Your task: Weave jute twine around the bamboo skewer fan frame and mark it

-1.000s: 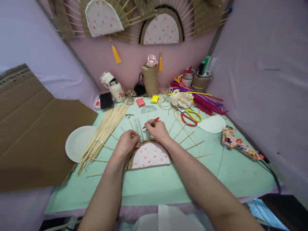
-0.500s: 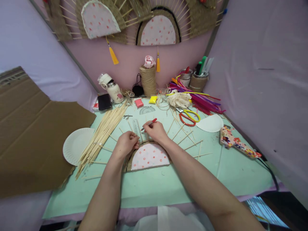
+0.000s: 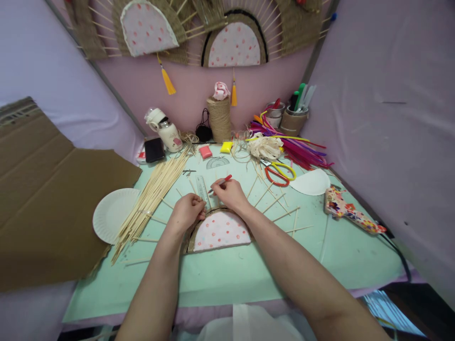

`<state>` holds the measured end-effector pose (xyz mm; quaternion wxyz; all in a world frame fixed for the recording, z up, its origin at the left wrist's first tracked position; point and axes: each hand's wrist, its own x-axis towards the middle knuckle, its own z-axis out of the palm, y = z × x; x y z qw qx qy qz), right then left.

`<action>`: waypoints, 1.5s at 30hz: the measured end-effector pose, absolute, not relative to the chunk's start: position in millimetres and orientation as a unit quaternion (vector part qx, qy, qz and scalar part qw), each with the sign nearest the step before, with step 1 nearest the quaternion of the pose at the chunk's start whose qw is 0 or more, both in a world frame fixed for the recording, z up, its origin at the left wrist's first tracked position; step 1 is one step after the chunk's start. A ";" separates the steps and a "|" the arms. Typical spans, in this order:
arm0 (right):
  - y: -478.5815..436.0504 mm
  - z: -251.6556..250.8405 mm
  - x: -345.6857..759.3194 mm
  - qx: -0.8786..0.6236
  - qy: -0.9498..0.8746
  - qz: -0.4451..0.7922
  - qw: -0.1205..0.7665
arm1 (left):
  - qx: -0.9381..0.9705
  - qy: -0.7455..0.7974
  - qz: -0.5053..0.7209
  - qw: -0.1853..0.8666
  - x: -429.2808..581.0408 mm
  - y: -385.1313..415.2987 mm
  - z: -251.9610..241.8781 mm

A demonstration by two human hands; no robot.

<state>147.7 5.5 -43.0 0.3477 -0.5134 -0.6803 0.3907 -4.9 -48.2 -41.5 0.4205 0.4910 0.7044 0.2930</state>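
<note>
A half-round piece [image 3: 220, 232] with pink dotted fabric and a woven jute rim lies on the mint table [image 3: 227, 274] in front of me. My left hand [image 3: 188, 210] is closed, pressing a clear ruler [image 3: 202, 188] against the rim's top left. My right hand [image 3: 229, 193] pinches a red pen [image 3: 221, 182] with its tip beside the ruler, just above the arch. Thin wooden sticks [image 3: 275, 202] fan out from the rim on the right.
A bundle of wooden skewers [image 3: 156, 192] and a white paper plate [image 3: 112, 214] lie left, beside brown cardboard [image 3: 50, 199]. Scissors [image 3: 279, 173], a half paper plate [image 3: 311, 182], a patterned glue gun [image 3: 350, 213], coloured pipe cleaners [image 3: 295, 144] and a jute spool [image 3: 219, 118] sit behind and right.
The view shifted slightly between the earliest frame and now. Both hands stay at the ruler and pen with almost no movement.
</note>
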 end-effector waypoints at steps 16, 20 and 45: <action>5.5 -44.1 147.5 -0.509 -0.680 0.394 0.350 | 0.480 0.703 0.302 0.429 -6.5 -47.3 -43.8; 5.7 -44.8 147.3 -0.518 -0.675 0.394 0.348 | 0.479 0.703 0.302 0.429 -6.7 -47.0 -44.6; 5.4 -46.3 145.5 -0.514 -0.678 0.392 0.351 | 0.492 0.705 0.294 0.419 -6.5 -46.9 -44.2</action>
